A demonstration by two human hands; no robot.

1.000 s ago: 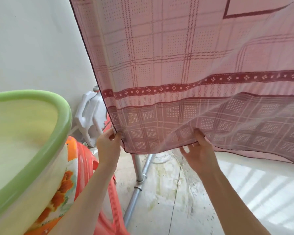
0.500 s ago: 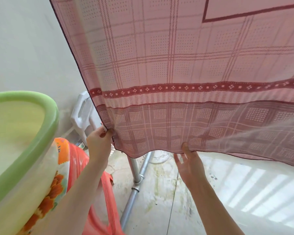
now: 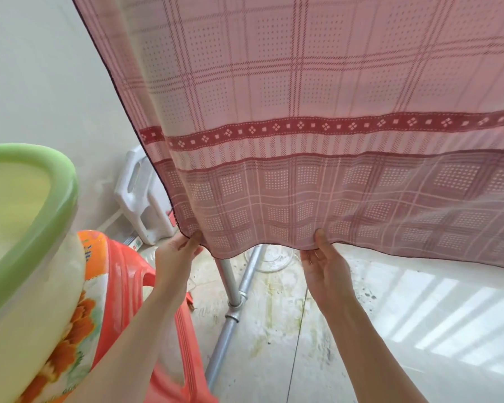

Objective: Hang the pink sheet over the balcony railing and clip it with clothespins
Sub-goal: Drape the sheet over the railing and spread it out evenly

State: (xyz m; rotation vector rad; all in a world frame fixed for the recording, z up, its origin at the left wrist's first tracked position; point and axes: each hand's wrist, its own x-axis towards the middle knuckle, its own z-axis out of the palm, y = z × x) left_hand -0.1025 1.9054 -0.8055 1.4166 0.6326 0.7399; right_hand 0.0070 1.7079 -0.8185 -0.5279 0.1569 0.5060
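Observation:
The pink sheet (image 3: 317, 91), checked with a dark red patterned band, hangs down from above and fills the upper view. Its top and whatever it hangs on are out of frame. My left hand (image 3: 176, 251) pinches the sheet's lower left corner. My right hand (image 3: 322, 263) grips the bottom hem a little further right, thumb on the near side. The hem sags slightly between my hands. No clothespins are visible.
A green-rimmed basin (image 3: 26, 228) sits close at the left on a red plastic chair (image 3: 134, 301). A white plastic jug (image 3: 140, 196) stands by the wall. A metal pipe frame (image 3: 233, 301) rises from the stained tile floor below the sheet.
The sheet's bottom edge has been drawn flatter and straighter. Both hands have kept their hold on the hem, and the view has shifted slightly.

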